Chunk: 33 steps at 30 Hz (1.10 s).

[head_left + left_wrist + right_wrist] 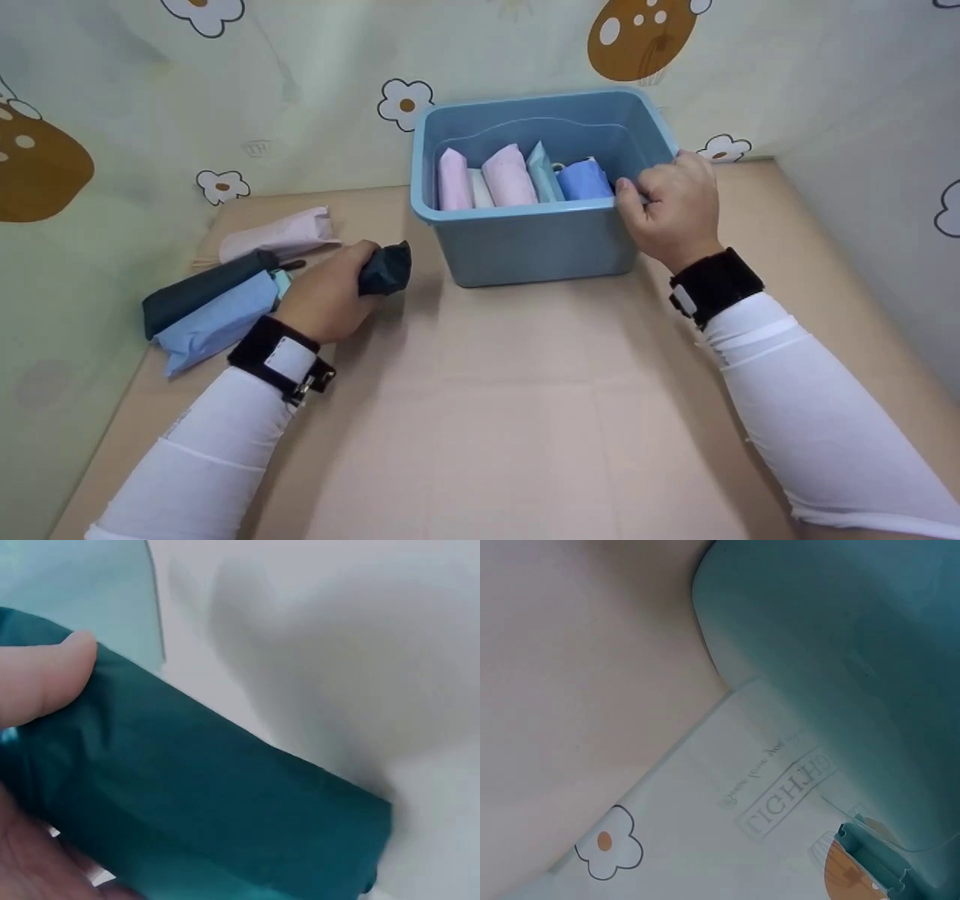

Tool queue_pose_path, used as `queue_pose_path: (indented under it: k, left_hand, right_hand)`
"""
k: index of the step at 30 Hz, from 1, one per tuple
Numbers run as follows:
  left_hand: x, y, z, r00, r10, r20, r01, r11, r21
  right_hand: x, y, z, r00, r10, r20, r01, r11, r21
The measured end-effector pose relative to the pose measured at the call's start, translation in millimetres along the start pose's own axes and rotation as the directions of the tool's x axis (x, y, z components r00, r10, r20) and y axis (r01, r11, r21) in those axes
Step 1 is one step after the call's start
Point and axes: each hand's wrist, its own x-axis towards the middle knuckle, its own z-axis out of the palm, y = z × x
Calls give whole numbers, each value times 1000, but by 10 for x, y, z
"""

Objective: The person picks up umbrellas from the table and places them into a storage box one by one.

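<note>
My left hand (330, 292) grips a long, smooth, dark green fabric bundle (386, 268), left of the bin and above the table. In the left wrist view the thumb lies across the dark green bundle (217, 780) and the fingers go under it. My right hand (675, 210) grips the rim of a blue plastic bin (536, 244) at its right front corner, thumb toward the front. Inside the bin stand pink bundles (510, 174), a pale one, a teal one (544, 174) and a blue one (585, 180). The right wrist view shows the bin's outer wall (817, 667).
Left on the table (517, 420) lie a pale pink bundle (274, 236), a dark bundle (206, 292) with a strap and a light blue bundle (217, 319). A patterned sheet (315, 67) with flowers rises behind the bin and along both sides.
</note>
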Motion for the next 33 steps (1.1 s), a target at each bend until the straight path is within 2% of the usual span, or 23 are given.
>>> queue_pose_path:
  k: [8, 16, 26, 33]
  left_hand:
    - [6, 199, -131, 993, 30, -114, -36, 998, -52]
    - [28, 377, -219, 963, 108, -245, -129, 989, -74]
    - [61, 503, -264, 947, 128, -295, -151, 987, -56]
    - [106, 565, -292, 933, 166, -318, -186, 982, -33]
  right_hand:
    - [1, -1, -5, 1000, -3, -6, 3, 1000, -5]
    - [4, -3, 6, 1000, -9, -23, 9, 1000, 2]
    - [11, -16, 4, 1000, -5, -17, 5, 1000, 2]
    - [3, -15, 8, 1000, 7, -14, -7, 1000, 10]
